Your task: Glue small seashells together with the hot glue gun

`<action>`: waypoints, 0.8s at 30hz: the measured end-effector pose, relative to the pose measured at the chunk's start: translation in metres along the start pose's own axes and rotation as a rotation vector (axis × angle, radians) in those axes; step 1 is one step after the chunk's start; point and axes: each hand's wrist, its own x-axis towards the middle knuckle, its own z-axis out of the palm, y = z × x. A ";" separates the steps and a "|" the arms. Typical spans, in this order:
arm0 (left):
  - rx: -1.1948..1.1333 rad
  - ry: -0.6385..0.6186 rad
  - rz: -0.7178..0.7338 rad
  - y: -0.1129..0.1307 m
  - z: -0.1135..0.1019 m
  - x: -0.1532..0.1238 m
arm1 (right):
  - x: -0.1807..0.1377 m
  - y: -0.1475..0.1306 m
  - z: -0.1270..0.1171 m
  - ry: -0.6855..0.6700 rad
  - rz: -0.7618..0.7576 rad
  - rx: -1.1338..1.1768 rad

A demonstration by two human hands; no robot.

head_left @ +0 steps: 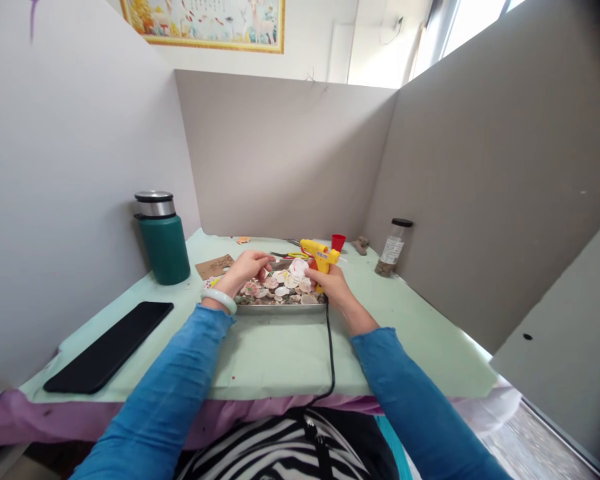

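Note:
A metal tray [280, 309] full of several pale and pink seashells [280, 285] sits on the pale green table cover. My left hand [247, 267] is curled over the tray's far left part, its fingers closed on something I cannot make out among the shells. My right hand [331, 281] grips the handle of a yellow glue gun [320, 255], whose nozzle points left over a white shell [299, 267] at the tray's far side. The gun's black cord [329, 353] runs down toward me off the table edge.
A green flask [163, 238] stands at the left, a black phone [111, 345] lies near the front left. A brown card [215, 266], scissors [287, 255], a small red cup [338, 242] and a clear jar [393, 248] are behind the tray. Grey partition walls enclose the desk.

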 end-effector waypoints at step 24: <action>-0.310 0.019 0.167 -0.001 0.041 -0.007 | 0.002 0.004 0.000 0.083 -0.028 -0.008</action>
